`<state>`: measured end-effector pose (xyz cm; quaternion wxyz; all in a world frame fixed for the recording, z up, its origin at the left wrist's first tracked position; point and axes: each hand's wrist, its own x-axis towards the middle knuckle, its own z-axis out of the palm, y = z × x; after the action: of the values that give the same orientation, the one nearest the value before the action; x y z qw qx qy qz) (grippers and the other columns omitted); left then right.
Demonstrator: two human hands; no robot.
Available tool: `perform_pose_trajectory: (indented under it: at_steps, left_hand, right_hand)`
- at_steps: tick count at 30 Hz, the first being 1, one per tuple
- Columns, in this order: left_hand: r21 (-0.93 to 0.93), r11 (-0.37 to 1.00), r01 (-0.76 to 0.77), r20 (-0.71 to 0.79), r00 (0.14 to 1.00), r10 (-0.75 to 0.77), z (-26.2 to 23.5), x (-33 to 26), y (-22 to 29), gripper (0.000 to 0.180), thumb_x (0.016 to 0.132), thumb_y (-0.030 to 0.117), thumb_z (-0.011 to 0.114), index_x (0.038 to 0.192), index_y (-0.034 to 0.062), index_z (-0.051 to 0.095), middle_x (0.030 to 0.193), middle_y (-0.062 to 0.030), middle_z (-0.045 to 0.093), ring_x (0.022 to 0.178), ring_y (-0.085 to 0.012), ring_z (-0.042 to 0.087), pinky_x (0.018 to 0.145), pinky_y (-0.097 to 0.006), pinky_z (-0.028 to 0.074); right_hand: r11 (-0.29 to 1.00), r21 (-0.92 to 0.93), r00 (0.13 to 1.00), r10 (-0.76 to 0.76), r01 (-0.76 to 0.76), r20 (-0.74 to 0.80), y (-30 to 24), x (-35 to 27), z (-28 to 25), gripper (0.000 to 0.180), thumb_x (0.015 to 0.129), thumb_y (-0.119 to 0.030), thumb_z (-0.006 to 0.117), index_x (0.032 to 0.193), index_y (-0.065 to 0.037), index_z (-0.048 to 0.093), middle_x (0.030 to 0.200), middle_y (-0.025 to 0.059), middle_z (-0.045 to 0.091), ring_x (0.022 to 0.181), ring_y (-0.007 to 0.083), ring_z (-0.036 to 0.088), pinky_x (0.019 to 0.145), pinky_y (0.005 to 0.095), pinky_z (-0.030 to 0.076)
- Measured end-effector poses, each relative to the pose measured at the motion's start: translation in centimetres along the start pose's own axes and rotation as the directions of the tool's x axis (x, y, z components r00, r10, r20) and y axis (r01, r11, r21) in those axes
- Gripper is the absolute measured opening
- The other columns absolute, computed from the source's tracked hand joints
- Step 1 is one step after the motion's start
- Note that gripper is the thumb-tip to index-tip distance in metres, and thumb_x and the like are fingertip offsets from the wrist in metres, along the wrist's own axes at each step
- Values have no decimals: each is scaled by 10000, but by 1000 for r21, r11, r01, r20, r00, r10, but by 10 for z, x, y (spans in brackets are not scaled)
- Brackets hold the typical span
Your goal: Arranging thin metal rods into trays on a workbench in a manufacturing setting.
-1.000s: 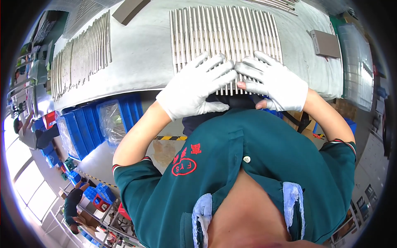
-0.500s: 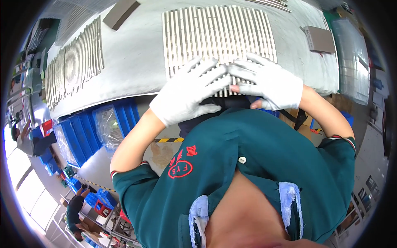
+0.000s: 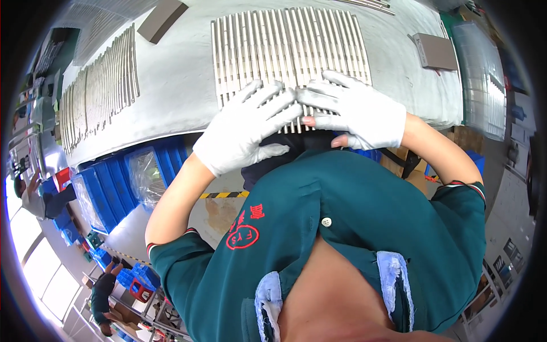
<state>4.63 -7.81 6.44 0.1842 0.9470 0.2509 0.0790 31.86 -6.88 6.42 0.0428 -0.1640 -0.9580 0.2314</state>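
Observation:
A wide row of thin, pale metal rods (image 3: 290,48) lies side by side on the white-covered table, their near ends by the front edge. My left hand (image 3: 242,128), in a white glove, rests flat on the near left part of the row with its fingers stretched out. On the near right part lies my right hand (image 3: 359,111), also gloved, its fingers spread and pointing left. Two bare fingertips show through this glove. The fingertips of both hands almost meet over the middle of the row. Under the palms the rods are hidden.
Another batch of rods (image 3: 102,85) lies on the table's left. A grey-brown block (image 3: 162,21) sits at the back left, a similar one (image 3: 436,51) at the right. Clear plastic trays (image 3: 481,80) stand beyond the right end. Blue crates (image 3: 111,185) are below the front edge.
Both my hands have slid a little to the left, and the row of rods has shifted left with them. The whole view has also moved slightly.

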Motion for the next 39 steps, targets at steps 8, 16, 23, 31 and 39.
perform_pose_trajectory:
  at_steps: [8, 16, 23, 31, 39]
  left_hand:
    - [-112, 991, -67, -40, 997, 63, 12, 20, 8, 713, 706, 333, 752, 1325, 111, 476, 1329, -93, 491, 1264, -315, 425, 1091, -469, 302]
    - [-69, 996, -53, -19, 998, 52, 3, 9, 2, 693, 708, 339, 747, 1308, 108, 489, 1316, -88, 498, 1243, -306, 444, 1089, -470, 309]
    - [-35, 999, -8, 10, 1000, 8, -3, -14, -8, 690, 694, 336, 753, 1291, 101, 500, 1301, -84, 511, 1224, -311, 460, 1080, -474, 322]
    - [-67, 998, -19, -11, 1000, 18, 2, -8, -7, 698, 687, 299, 759, 1302, 120, 480, 1325, -77, 476, 1250, -282, 434, 1096, -456, 305]
    - [-158, 981, -114, -48, 993, 107, 10, 15, 0, 678, 726, 344, 735, 1326, 150, 483, 1361, -101, 470, 1269, -305, 428, 1096, -449, 304]
  right_hand:
    - [997, -61, 995, 47, -42, 88, 3, -25, -10, 569, 860, -496, 492, 1300, -136, 489, 1400, 216, 410, 1287, 427, 379, 1111, 557, 217]
    - [998, -29, 995, 56, -54, 80, -3, -5, -11, 578, 745, -362, 670, 1253, -104, 569, 1397, 175, 430, 1316, 345, 365, 1133, 488, 219]
    - [999, 36, 1000, -10, 9, 16, -3, 19, 0, 591, 709, -332, 671, 1245, -116, 545, 1397, 212, 410, 1297, 393, 372, 1121, 521, 229]
    - [1000, 7, 999, 23, -23, 42, -8, 12, -12, 561, 719, -310, 682, 1230, -104, 576, 1396, 177, 429, 1301, 348, 382, 1121, 481, 245]
    - [992, -58, 986, 122, -115, 117, -6, -17, -19, 553, 709, -287, 694, 1222, -113, 580, 1405, 153, 426, 1317, 338, 370, 1128, 507, 234]
